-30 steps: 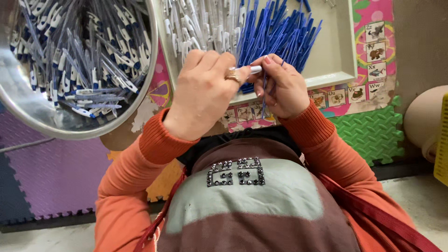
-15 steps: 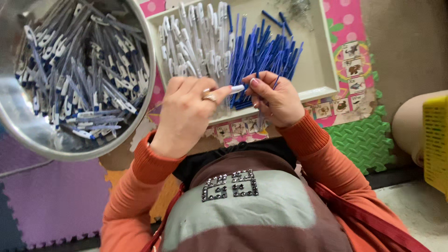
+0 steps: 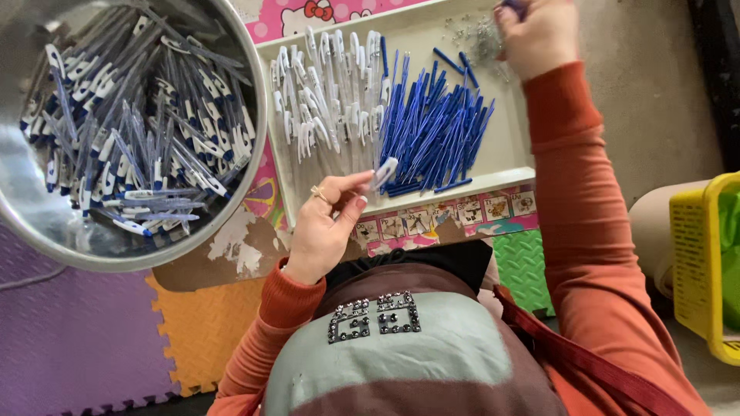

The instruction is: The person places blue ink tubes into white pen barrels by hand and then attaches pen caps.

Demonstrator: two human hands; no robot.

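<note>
White pen cap (image 3: 384, 172) pinched between thumb and fingertips of left hand (image 3: 327, 223), held just over front rim of white tray (image 3: 432, 193). Other fingers loosely curled, ring on one. Right hand (image 3: 539, 35) stretched out to far right corner of tray, fingers closed into loose fist around small dark blue piece (image 3: 512, 6); mostly cut off by frame edge, kind of part not readable. Sits right by heap of small metal springs (image 3: 482, 37) in same corner. In tray: blue pen tubes (image 3: 435, 131) piled at centre-right, white caps (image 3: 327, 108) piled left of them, piles touching. Big round metal bowl (image 3: 23, 204) left of tray, overlapping its left edge, full of finished blue-and-white pens (image 3: 131, 139). Both on worn brown board (image 3: 231, 254) over coloured foam floor mats (image 3: 69, 339). Yellow plastic basket (image 3: 697, 262) at right edge, well apart from tray. Orange sleeves (image 3: 578, 192) on both arms, grey-brown top with stud pattern at bottom centre.
</note>
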